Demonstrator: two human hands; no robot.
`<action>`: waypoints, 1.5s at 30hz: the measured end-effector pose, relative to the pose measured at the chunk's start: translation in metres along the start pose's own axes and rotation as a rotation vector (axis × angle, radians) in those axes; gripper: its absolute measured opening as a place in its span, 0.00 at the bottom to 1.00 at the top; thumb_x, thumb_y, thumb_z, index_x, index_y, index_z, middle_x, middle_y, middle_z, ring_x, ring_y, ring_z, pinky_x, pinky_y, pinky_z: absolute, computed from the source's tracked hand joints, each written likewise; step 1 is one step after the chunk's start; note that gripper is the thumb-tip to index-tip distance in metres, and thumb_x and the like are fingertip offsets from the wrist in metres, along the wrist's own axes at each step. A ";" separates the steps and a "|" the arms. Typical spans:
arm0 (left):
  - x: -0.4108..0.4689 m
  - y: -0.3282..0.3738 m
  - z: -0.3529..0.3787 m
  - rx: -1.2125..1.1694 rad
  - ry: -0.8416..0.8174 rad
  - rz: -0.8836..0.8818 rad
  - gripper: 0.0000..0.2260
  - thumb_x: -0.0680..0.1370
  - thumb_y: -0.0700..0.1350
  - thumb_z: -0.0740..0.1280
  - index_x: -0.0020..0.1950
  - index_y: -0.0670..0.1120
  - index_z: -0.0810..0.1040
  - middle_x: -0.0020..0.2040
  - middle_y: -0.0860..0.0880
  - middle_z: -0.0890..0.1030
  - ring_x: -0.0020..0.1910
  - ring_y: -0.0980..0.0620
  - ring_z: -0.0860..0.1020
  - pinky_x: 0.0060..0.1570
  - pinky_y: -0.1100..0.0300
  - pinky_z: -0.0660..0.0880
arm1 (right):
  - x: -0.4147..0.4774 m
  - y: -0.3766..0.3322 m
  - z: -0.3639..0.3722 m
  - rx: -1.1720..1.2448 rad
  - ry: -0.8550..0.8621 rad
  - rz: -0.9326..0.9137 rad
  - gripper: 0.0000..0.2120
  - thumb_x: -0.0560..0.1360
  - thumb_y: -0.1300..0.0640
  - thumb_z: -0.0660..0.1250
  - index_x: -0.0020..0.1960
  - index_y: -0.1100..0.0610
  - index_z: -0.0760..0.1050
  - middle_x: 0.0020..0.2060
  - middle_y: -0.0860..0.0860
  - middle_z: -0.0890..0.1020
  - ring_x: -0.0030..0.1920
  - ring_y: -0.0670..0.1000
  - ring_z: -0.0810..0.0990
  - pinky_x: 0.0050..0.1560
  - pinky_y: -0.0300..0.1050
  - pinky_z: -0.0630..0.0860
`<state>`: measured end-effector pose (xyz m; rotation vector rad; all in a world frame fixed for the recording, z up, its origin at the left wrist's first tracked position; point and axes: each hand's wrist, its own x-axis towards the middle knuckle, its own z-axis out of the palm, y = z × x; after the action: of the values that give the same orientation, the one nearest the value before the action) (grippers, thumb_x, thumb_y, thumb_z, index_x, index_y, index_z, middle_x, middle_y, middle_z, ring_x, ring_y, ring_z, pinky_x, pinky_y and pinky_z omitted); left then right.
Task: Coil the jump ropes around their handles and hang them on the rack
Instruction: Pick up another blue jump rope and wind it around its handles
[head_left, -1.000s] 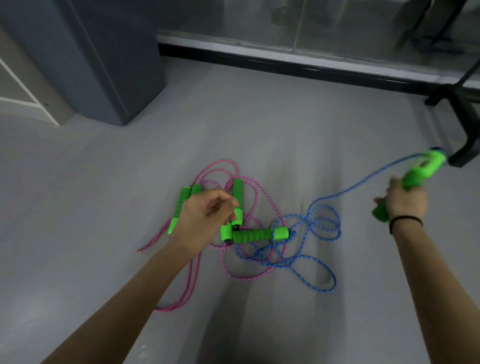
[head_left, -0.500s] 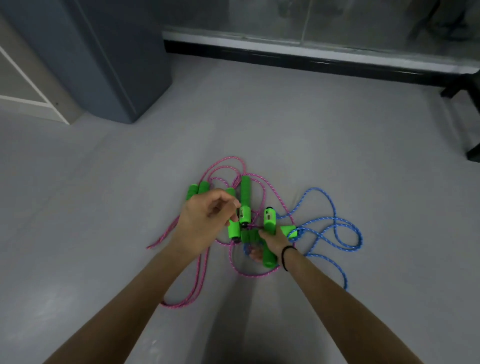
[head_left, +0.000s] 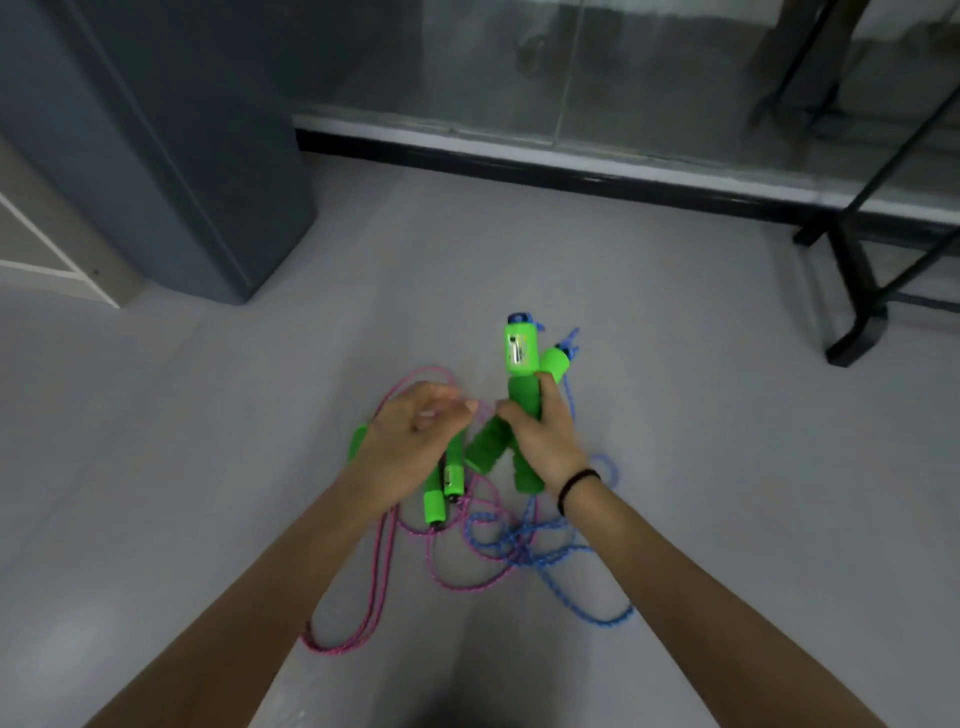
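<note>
The foam handles (head_left: 485, 451) look matt, the blue cord (head_left: 613, 619) and pink cord (head_left: 382, 545) braided, the floor (head_left: 701, 415) smooth.

Right hand (head_left: 545, 441): my fingers curl round two green handles (head_left: 521, 358), crossed, tops pointing away from me; black band (head_left: 576, 486) on the wrist
Left hand (head_left: 410, 441): just beside the right, over the other green handles (head_left: 435, 501); fingers curled; grip cannot be told
Blue rope (head_left: 597, 618): loose loops on the grey floor (head_left: 208, 467)
Pink rope (head_left: 374, 571): loose on the floor; tangled with the blue below my hands
Black rack (head_left: 857, 270): far right; well apart
</note>
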<state>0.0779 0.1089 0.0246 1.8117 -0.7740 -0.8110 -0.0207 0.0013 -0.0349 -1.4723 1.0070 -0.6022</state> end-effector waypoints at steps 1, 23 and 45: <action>-0.001 0.026 -0.003 0.033 -0.029 -0.027 0.21 0.71 0.57 0.69 0.55 0.43 0.77 0.48 0.49 0.81 0.48 0.57 0.78 0.53 0.66 0.72 | -0.006 -0.038 -0.005 0.045 -0.012 -0.047 0.09 0.68 0.56 0.66 0.40 0.48 0.66 0.32 0.49 0.71 0.34 0.50 0.71 0.40 0.51 0.70; -0.134 0.661 -0.181 -0.518 -0.264 0.143 0.13 0.79 0.45 0.60 0.62 0.45 0.74 0.56 0.43 0.81 0.51 0.47 0.80 0.43 0.52 0.80 | -0.150 -0.731 -0.114 0.551 0.100 -0.290 0.23 0.73 0.53 0.63 0.67 0.49 0.66 0.49 0.50 0.78 0.48 0.49 0.77 0.56 0.49 0.74; -0.193 0.768 -0.207 -0.273 -0.627 0.270 0.21 0.69 0.42 0.68 0.59 0.60 0.73 0.45 0.45 0.84 0.41 0.48 0.82 0.37 0.53 0.81 | -0.159 -0.787 -0.228 0.472 -0.013 -0.447 0.23 0.79 0.42 0.46 0.52 0.52 0.76 0.41 0.47 0.84 0.42 0.45 0.82 0.47 0.41 0.78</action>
<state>0.0177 0.1150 0.8412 1.1758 -1.2069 -1.2521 -0.0994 -0.0346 0.7954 -1.2700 0.4708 -1.0682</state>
